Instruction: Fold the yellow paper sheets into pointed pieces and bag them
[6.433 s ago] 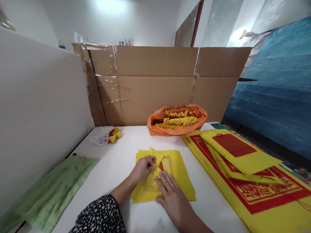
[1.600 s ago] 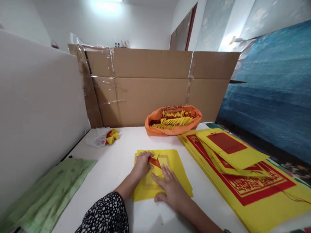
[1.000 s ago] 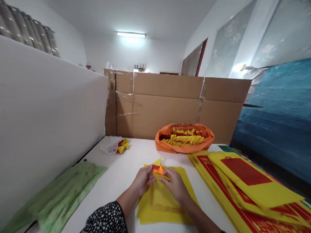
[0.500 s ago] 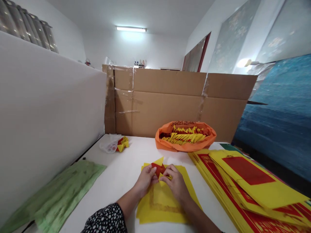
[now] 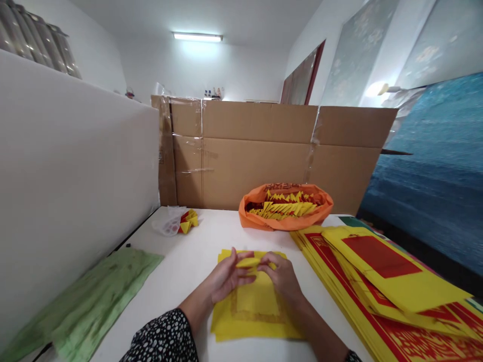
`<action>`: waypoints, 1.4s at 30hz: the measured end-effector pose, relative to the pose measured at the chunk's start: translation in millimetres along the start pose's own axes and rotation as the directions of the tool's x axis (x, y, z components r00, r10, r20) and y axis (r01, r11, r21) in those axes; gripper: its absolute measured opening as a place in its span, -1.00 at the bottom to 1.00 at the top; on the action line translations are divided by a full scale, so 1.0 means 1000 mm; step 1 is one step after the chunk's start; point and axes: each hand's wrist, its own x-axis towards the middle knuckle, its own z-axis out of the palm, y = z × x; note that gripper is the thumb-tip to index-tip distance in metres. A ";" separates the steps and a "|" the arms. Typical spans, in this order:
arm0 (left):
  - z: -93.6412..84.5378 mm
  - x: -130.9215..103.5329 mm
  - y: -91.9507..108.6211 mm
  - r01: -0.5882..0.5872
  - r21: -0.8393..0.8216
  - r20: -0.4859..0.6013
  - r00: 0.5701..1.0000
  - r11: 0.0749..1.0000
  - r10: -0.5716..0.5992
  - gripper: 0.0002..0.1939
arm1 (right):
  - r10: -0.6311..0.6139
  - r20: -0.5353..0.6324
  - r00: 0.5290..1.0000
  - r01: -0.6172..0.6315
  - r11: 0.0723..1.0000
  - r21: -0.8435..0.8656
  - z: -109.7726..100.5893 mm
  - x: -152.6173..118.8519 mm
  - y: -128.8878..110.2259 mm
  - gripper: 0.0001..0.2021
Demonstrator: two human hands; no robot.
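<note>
A small folded paper piece (image 5: 249, 262), its yellow side showing, is held between my two hands above a stack of square yellow paper sheets (image 5: 256, 301). My left hand (image 5: 226, 276) has its fingers loosely around the left end of the piece, with gaps between them. At the other end, my right hand (image 5: 279, 275) pinches the piece between thumb and fingertips. Brownish outlines of a square mark the top sheet below. The red part of the folded piece is hidden from view.
Behind the stack sits an orange bag (image 5: 256, 224) full of folded yellow and red pieces. Long yellow and red printed sheets (image 5: 400, 296) lie at right, a green cloth (image 5: 109, 291) at left. A clear plastic bag (image 5: 168, 221) holds folded pieces. Cardboard (image 5: 256, 161) stands behind.
The folded piece has turned from showing red with yellow points to a narrow yellow edge. My left fingers have spread and loosened; my right hand still pinches it. The view has shifted slightly.
</note>
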 end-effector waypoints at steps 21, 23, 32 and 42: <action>0.005 0.007 -0.007 -0.261 -0.140 -0.336 0.920 0.955 0.202 -0.74 | -0.047 -0.101 0.994 0.041 0.997 -0.060 0.034 -0.015 -0.013 -0.75; 0.004 0.009 -0.008 -0.262 -0.148 -0.346 0.917 0.954 0.198 -0.75 | -0.044 -0.183 0.982 0.029 0.996 -0.082 0.036 -0.015 -0.010 -0.74; 0.014 0.004 -0.012 -0.281 -0.079 -0.232 0.938 0.956 0.257 -0.57 | -0.011 -0.050 0.999 0.006 0.995 -0.095 0.035 -0.014 -0.012 -0.78; 0.009 0.010 -0.017 -0.304 0.172 -0.254 0.906 0.937 0.340 -0.15 | -0.071 -0.025 0.997 0.068 0.990 -0.122 0.038 -0.008 -0.012 -0.84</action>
